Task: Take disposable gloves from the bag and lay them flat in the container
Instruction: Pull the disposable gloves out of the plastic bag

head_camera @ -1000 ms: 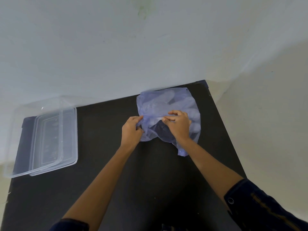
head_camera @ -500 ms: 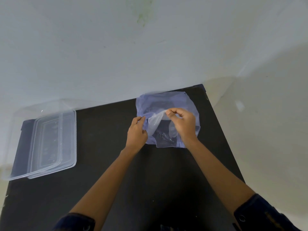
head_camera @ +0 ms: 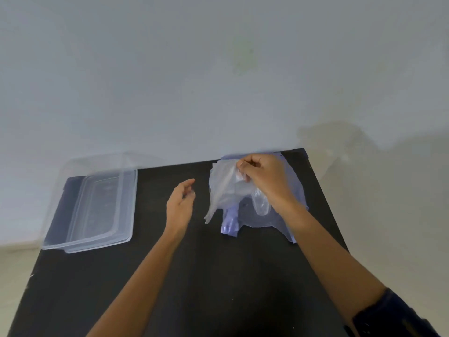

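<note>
A bluish translucent plastic bag [head_camera: 295, 205] lies on the far right part of the black table [head_camera: 206, 276]. My right hand [head_camera: 264, 178] pinches a thin clear disposable glove [head_camera: 223, 190] and holds it up over the bag, so the glove hangs down crumpled. My left hand [head_camera: 181, 203] hovers just left of the glove, fingers apart, holding nothing. A clear rectangular container [head_camera: 73, 207] sits at the table's far left, with its clear lid [head_camera: 107, 207] lying partly over it; I see nothing inside it.
A pale wall rises directly behind the table. The table's right edge runs close to the bag, with light floor beyond it. The container overhangs the table's left edge slightly.
My right hand has lifted a clear glove up out of the bag. My left hand has let go of the bag and moved away to the left.
</note>
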